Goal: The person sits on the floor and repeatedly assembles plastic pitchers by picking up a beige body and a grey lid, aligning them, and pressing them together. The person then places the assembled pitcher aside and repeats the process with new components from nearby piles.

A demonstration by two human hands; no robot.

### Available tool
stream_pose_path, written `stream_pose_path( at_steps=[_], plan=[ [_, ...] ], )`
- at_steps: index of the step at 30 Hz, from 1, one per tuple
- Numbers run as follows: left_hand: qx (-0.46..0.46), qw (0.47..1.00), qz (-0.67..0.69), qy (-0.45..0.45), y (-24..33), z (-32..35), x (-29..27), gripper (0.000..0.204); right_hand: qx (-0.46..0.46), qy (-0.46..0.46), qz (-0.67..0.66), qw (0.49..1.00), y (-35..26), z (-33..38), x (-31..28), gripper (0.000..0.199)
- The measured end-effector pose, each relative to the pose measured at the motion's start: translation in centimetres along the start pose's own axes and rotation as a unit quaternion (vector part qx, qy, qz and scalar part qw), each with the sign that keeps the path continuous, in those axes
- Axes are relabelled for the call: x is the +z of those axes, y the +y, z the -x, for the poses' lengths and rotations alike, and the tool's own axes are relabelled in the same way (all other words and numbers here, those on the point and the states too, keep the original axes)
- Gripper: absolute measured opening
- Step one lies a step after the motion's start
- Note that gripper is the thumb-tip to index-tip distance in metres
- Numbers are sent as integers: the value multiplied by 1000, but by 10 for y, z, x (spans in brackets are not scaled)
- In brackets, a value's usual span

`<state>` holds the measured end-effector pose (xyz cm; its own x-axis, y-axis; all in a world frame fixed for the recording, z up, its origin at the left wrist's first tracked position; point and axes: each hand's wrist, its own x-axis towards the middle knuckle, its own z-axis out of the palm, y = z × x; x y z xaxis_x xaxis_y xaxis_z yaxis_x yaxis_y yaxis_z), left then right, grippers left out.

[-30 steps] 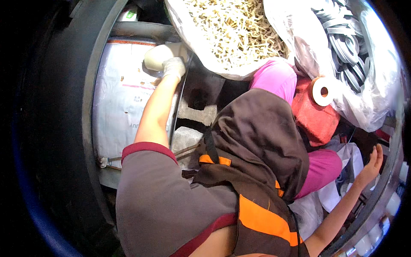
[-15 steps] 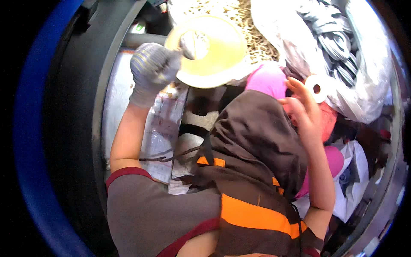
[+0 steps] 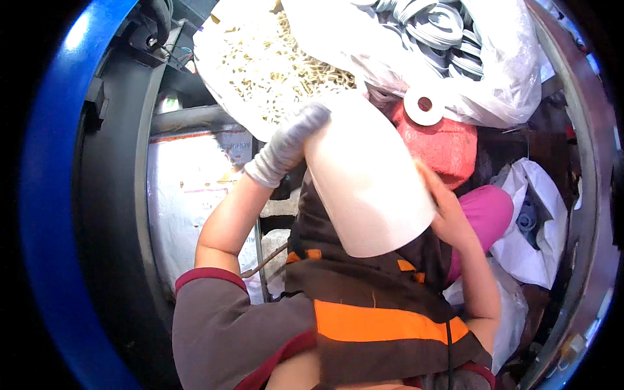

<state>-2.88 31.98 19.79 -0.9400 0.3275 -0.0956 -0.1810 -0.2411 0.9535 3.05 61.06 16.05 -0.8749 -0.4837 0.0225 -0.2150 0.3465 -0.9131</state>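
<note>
Near, at 6 o'clock: the person's own torso, grey shirt with maroon cuffs (image 3: 214,318) under a brown vest with an orange stripe (image 3: 383,322). Above it, dead centre, a large white plastic bucket (image 3: 367,179), tilted, bottom toward the camera, mouth pointing up toward 12. Left hand (image 3: 292,140) in a grey knit glove grips the bucket's upper edge at about 11 o'clock. Right hand (image 3: 445,208), bare, presses flat against the bucket's side at 3 o'clock, fingers spread, supporting rather than clenched.

Step, as I judge it: bucket being tipped or dipped at the clear plastic bag of small pale yellow pieces (image 3: 273,65) at 12. Next move calls for a steady two-hand hold and keeping the rim over the bag's opening.

Farther out: red mesh sack (image 3: 442,146) and white tape roll (image 3: 424,104) at 1 o'clock, clear bag of grey-white rings (image 3: 455,39) beyond, white sack (image 3: 188,195) at 9.

Hidden: bucket mouth and contents, left fingertips, the rim's contact with the bag. Blue curved frame (image 3: 52,195) cut off at the edge.
</note>
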Motion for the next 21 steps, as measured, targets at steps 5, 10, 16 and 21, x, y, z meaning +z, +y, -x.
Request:
stream_pose_path(
  at_steps=[5,10,16,21],
  plan=[
    [-24,926,-261,-273,-42,-3,44,24,108,-78,-238,962,29,48,-26,62],
    [196,867,-383,-251,-35,-16,62,17,-128,58,-93,986,15,17,12,29],
    [60,989,86,109,-55,-31,54,37,-161,62,-86,981,-1,24,13,26],
    [27,994,91,52,-34,-41,63,38,-154,63,-94,982,-2,28,5,26]
  ],
)
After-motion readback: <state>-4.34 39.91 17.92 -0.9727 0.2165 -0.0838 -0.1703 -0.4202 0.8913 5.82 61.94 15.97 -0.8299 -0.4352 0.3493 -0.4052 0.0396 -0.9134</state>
